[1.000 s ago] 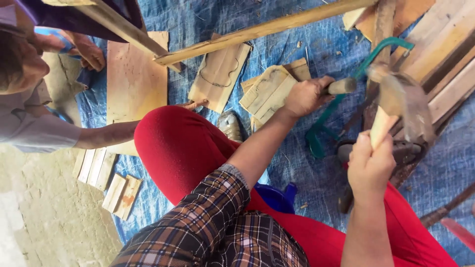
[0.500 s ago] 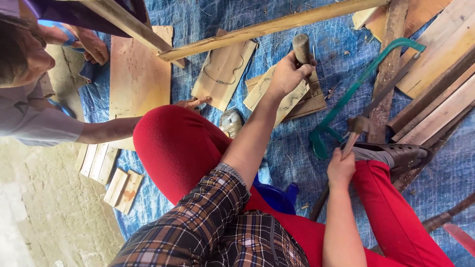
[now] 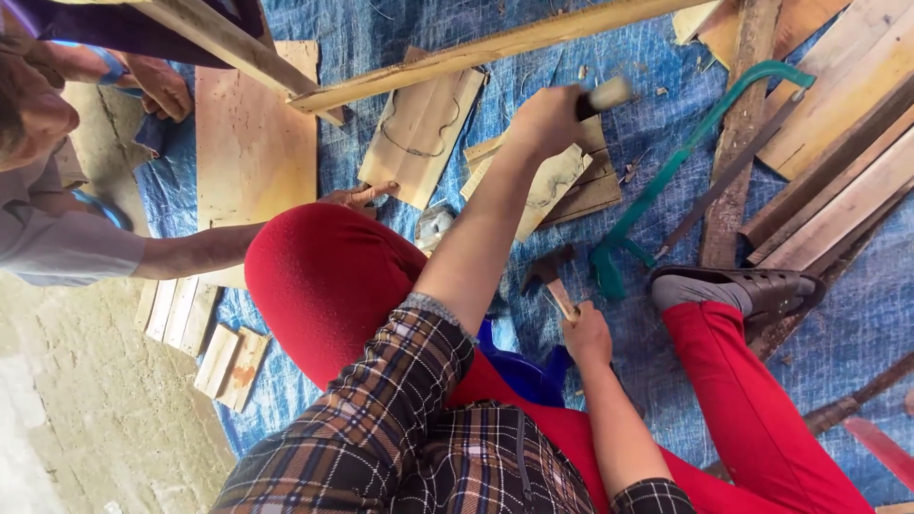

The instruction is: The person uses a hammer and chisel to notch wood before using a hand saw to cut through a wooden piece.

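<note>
**Hammer lowered, handled tool lifted from the boards**

Located left hand [image 3: 545,122] at far centre, arm stretched out past the red trouser leg, closed tight round a wood-handled tool [image 3: 607,93]. Saw only its pale butt end, blurred, poking out to the right of the fist; cannot tell the kind of working end. Located right hand [image 3: 587,335] nearer, just right of the left forearm, closed round the shaft of a hammer [image 3: 549,278], head tilted up and to the left, low over the blue tarp [image 3: 857,314].

Compared with one second ago: hammer then raised high at the right, over the planks; half a second ago already lower; now brought right down and near, beside the knee. Handled tool then held down at the stack of pencil-marked boards [image 3: 552,195]; now carried farther off, at the stack's far edge and seemingly clear of it. Boards themselves unmoved.

Judged from this: no blow in progress, both tools away from the wood, grip kept on each, marked boards lying free on the tarp.

Also noted, unchanged:
- green saw frame [image 3: 666,181] lying right of the boards
- sandalled foot [image 3: 752,286] near its handle end
- long batten [image 3: 495,48] across the far side
- another person's hand [image 3: 357,197] at the near edge of a plywood sheet [image 3: 252,143], left of the boards
</note>
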